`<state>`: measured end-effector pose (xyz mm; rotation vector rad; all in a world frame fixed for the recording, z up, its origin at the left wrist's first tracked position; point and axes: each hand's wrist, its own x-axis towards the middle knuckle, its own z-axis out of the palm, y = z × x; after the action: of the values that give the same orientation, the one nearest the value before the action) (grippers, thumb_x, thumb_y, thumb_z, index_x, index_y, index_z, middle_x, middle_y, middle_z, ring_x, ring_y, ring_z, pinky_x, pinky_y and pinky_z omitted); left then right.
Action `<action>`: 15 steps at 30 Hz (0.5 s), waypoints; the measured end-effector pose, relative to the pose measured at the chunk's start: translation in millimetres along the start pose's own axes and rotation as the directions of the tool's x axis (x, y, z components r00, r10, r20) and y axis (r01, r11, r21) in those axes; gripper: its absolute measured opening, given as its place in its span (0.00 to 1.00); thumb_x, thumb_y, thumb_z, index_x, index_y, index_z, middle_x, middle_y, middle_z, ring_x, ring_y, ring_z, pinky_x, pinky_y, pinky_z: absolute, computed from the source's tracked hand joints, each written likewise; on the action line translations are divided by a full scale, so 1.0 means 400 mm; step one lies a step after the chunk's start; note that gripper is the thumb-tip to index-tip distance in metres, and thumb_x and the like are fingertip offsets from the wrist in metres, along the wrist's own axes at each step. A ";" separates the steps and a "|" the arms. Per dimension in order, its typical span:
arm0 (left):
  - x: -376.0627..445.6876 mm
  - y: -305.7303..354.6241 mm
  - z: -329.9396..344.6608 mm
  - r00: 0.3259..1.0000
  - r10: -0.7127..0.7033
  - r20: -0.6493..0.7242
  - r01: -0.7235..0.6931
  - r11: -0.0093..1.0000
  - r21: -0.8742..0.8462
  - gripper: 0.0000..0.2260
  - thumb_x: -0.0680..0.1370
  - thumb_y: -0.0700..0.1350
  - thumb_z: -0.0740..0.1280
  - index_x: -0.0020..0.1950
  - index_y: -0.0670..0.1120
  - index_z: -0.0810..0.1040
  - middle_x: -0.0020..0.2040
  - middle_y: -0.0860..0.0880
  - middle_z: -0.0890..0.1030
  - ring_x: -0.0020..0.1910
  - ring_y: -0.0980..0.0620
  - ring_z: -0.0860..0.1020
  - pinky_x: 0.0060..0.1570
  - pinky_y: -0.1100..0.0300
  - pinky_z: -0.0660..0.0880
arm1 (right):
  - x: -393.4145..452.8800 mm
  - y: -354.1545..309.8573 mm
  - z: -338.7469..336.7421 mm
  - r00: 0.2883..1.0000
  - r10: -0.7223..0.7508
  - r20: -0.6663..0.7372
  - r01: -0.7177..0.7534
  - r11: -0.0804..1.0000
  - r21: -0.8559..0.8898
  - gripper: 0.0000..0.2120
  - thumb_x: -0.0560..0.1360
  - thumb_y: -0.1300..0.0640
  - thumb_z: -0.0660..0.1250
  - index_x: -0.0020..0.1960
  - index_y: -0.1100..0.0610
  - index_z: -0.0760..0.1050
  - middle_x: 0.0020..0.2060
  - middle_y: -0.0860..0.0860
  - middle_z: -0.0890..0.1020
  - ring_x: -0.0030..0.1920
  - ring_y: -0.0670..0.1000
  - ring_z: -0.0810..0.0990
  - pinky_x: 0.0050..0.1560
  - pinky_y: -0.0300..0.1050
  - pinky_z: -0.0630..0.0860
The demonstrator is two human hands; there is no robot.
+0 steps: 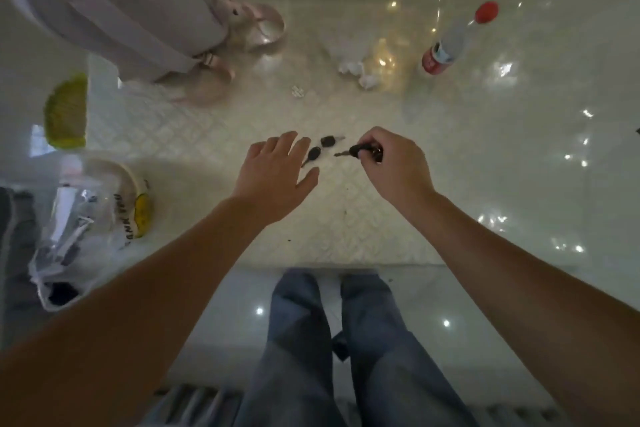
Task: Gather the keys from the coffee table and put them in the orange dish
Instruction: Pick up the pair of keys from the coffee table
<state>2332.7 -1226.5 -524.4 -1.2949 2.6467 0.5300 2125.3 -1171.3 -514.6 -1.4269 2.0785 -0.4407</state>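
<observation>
Over the glossy coffee table [346, 218], the right hand [391, 166] pinches one key [353, 151] by its black plastic head; the left hand [277, 177] hovers spread beside two more keys [320, 149]. Light, rigid, slippery metal — grip the heads. No orange dish shows.

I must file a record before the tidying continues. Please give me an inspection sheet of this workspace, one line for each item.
Surface: glossy pale coffee table, patterned top, bright reflections.
Job's things: two black-headed keys lying between the hands; a third key in the right hand; no orange dish in view.
Clutter: backpack, red-capped bottle, crumpled tissue, plastic bag, yellow-green item.
Hands: left hand open, hovering beside the keys; right hand in a pinching grip on the third key.
Cables: nothing seen.
Surroundings: shiny floor, the person's jeans.
</observation>
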 end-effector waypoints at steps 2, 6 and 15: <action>0.025 -0.016 0.072 0.999 0.000 0.039 -0.001 1.000 0.011 0.24 0.80 0.57 0.54 0.71 0.46 0.65 0.70 0.43 0.70 0.66 0.41 0.71 0.64 0.45 0.68 | 0.025 0.053 0.072 1.000 -0.004 0.008 0.004 1.000 0.009 0.02 0.75 0.55 0.67 0.47 0.48 0.76 0.39 0.44 0.81 0.40 0.47 0.79 0.37 0.42 0.75; 0.065 -0.039 0.202 0.992 0.005 0.130 -0.012 0.999 0.053 0.24 0.80 0.56 0.55 0.72 0.45 0.64 0.70 0.43 0.70 0.65 0.41 0.71 0.63 0.45 0.68 | 0.057 0.147 0.194 0.998 0.022 0.066 -0.023 0.999 0.022 0.03 0.76 0.55 0.66 0.48 0.50 0.76 0.42 0.45 0.82 0.40 0.47 0.79 0.38 0.43 0.76; 0.155 -0.076 0.401 0.974 -0.018 0.225 -0.016 0.988 0.151 0.27 0.79 0.53 0.61 0.75 0.45 0.58 0.72 0.42 0.66 0.64 0.42 0.70 0.61 0.46 0.70 | 0.075 0.294 0.361 0.993 0.054 0.101 -0.056 0.998 0.010 0.04 0.76 0.55 0.66 0.50 0.49 0.77 0.43 0.46 0.82 0.41 0.47 0.78 0.38 0.43 0.75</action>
<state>2314.9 -1228.9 -698.3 -1.1200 2.4465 0.4369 2120.8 -1147.7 -701.8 -1.3528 2.0255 -0.3524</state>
